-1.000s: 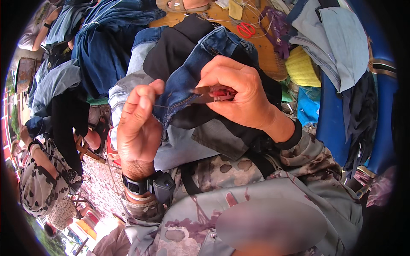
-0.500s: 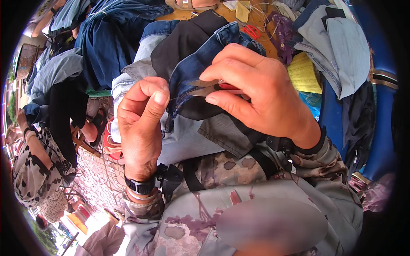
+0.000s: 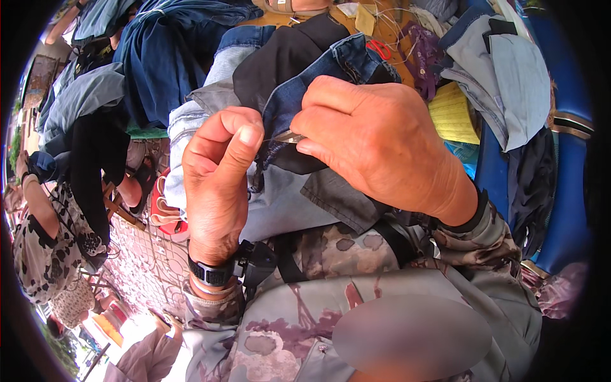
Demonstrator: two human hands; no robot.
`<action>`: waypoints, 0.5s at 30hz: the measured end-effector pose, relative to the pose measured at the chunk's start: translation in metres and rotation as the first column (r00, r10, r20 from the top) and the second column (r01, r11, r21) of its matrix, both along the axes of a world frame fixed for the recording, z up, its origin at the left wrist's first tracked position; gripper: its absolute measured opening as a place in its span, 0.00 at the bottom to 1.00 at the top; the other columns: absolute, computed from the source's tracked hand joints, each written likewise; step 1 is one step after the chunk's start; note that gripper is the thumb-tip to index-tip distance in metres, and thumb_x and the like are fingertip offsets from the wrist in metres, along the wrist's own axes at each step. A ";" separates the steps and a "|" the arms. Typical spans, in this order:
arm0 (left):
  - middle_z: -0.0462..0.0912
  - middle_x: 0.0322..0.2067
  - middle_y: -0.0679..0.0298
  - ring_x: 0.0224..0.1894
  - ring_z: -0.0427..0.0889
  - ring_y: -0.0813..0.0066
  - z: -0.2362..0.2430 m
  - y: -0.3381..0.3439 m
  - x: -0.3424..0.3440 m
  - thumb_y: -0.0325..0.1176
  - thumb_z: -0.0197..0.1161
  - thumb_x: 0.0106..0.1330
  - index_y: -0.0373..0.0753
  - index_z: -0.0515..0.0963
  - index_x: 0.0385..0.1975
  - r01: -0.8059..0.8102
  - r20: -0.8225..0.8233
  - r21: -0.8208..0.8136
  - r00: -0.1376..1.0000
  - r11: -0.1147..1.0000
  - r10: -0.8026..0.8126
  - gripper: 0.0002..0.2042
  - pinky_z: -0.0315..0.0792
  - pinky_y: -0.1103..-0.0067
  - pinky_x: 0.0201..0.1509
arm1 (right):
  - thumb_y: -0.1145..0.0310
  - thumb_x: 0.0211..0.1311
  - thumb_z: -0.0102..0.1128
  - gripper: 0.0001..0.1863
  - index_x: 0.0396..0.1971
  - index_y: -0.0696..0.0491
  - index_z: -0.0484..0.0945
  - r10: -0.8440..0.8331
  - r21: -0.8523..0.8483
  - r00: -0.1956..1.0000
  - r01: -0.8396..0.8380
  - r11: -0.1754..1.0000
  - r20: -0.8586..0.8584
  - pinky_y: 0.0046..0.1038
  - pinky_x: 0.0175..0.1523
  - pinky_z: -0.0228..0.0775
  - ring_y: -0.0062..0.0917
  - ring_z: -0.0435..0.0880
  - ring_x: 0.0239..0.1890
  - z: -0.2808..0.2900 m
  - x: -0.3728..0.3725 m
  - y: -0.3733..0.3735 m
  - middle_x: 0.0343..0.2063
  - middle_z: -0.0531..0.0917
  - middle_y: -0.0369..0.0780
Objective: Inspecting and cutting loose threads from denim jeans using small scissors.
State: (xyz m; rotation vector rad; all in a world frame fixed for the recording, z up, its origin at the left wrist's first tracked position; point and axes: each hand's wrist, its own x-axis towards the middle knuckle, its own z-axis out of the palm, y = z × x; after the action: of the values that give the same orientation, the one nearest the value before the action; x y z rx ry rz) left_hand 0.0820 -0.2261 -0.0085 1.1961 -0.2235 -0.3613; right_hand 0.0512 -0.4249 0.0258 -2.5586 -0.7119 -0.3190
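Note:
My right hand (image 3: 375,140) is closed around small thread snips (image 3: 289,137); only their metal tips show past the fingertips, pointing left. My left hand (image 3: 219,172) faces them with thumb and forefinger pinched on what looks like a thin thread (image 3: 270,139), which runs toward the tips. Under and behind both hands lies a dark blue denim garment (image 3: 293,95) with a frayed, stitched edge. Black cloth (image 3: 286,63) and pale blue jeans (image 3: 273,197) are bunched around it on my lap.
Red-handled scissors (image 3: 380,49) lie on the wooden table (image 3: 254,20) among loose strings. A yellow cloth (image 3: 453,114) and light denim (image 3: 519,89) are piled at the right by a blue chair (image 3: 566,184). At the left, other people sit near heaped dark jeans (image 3: 159,57).
The snips' blades have closed and my right fingers have folded over them, hiding the red handle. My left hand has shifted slightly right, still pinching.

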 end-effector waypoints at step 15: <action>0.75 0.30 0.67 0.35 0.73 0.78 0.002 0.068 0.010 0.32 0.54 0.69 0.37 0.73 0.31 -0.457 0.114 0.125 0.888 0.881 0.445 0.07 0.70 0.77 0.50 | 0.73 0.56 0.62 0.12 0.40 0.59 0.78 -0.133 0.690 0.940 0.323 0.648 -0.315 0.15 0.38 0.69 0.13 0.77 0.34 -0.032 0.013 -0.023 0.34 0.80 0.34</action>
State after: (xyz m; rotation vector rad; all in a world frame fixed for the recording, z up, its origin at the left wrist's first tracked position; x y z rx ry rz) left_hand 0.0924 -0.1580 -0.0061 1.3692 0.0184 0.0845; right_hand 0.0646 -0.4478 -0.0057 -1.8381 -0.0961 -0.2938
